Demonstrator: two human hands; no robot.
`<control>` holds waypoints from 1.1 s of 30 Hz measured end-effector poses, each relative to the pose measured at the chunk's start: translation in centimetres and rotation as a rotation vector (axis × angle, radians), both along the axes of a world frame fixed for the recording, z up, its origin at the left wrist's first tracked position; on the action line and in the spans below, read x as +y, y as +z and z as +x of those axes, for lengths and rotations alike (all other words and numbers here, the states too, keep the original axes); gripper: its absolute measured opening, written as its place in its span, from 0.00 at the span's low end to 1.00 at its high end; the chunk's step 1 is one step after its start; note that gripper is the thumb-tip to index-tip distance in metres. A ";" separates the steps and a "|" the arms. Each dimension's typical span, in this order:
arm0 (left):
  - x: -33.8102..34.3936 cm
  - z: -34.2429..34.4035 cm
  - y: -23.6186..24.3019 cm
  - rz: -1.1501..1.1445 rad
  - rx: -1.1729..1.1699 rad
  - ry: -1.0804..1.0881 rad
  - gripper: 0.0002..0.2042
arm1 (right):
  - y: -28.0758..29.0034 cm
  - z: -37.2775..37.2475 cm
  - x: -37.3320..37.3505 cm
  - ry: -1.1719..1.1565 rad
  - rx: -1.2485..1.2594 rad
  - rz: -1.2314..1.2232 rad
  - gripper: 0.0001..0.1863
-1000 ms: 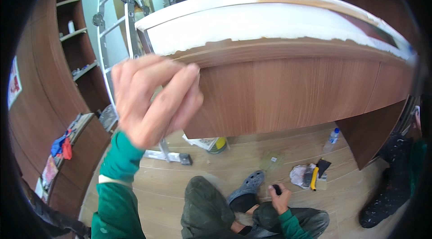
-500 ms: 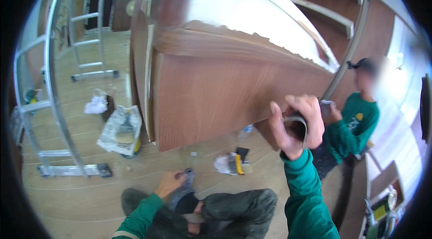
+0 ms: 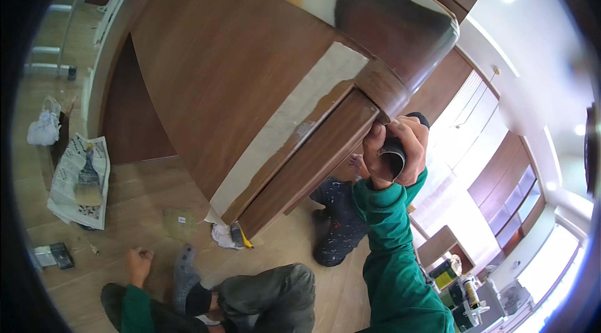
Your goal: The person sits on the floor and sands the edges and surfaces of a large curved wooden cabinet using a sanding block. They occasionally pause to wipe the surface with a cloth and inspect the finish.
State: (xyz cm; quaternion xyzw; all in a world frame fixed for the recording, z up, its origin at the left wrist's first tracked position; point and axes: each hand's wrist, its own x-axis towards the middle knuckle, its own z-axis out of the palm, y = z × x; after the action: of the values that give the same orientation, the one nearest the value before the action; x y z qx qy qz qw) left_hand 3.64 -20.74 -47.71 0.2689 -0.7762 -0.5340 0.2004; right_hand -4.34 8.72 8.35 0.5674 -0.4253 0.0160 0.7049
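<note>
Out to the right, my right hand (image 3: 400, 151) is closed around a curled dark sheet that looks like sandpaper (image 3: 393, 159). Its fingertips touch the end of a brown wooden drawer-like front (image 3: 313, 164), just under the rounded dark corner (image 3: 400, 38) of a counter. A pale strip of masking tape (image 3: 291, 129) runs along the brown wood panel (image 3: 238, 51) beside that front. Low on the left, my left hand (image 3: 139, 265) hangs near my bent knee with its fingers curled in, and I see nothing in it.
A paintbrush (image 3: 89, 179) lies on newspaper (image 3: 62, 186) at left, near a white crumpled cloth (image 3: 44, 127). A yellow-handled tool (image 3: 244, 239) lies below the panel. Another person's dark trousers (image 3: 341, 220) show behind my right arm. Cans (image 3: 446, 270) stand at lower right. A ladder (image 3: 59, 51) stands far left.
My view has swung right and up, showing the drawer-like front and the tape. My right hand, still gripping the sheet, is now at the front's end. My left hand appears farther left, away from my shoe.
</note>
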 end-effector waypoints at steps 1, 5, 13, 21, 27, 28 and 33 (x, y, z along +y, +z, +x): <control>0.2 0.0 -0.1 0.015 0.014 -0.014 0.12 | 0.2 0.2 -0.3 -0.006 0.014 0.005 0.21; 0.5 -0.4 -2.3 -0.043 0.025 -0.002 0.13 | 0.3 1.0 -0.4 -0.079 0.079 -0.031 0.18; 0.2 -0.2 -2.1 0.015 -0.073 0.009 0.11 | 0.6 -0.7 0.3 0.068 0.039 -0.046 0.14; 0.4 0.0 -2.1 -0.041 -0.037 0.056 0.12 | -2.8 -0.5 1.2 0.132 -0.322 -0.053 0.17; 0.5 -0.1 -2.5 -0.019 -0.077 0.035 0.12 | -3.4 -1.2 0.0 0.195 -0.371 -0.187 0.13; 0.4 -0.2 -2.9 -0.031 -0.076 0.037 0.12 | -3.5 -1.3 -0.4 0.202 -0.332 -0.190 0.12; 0.1 -0.4 -3.3 -0.062 -0.122 0.041 0.13 | -2.7 -1.3 -1.2 0.139 -0.143 -0.236 0.13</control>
State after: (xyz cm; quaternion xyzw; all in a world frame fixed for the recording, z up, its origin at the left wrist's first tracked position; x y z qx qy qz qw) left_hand 3.29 -20.68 -50.99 0.3104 -0.7974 -0.4882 0.1717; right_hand -5.66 7.50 5.60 0.5063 -0.4292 0.1549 0.7318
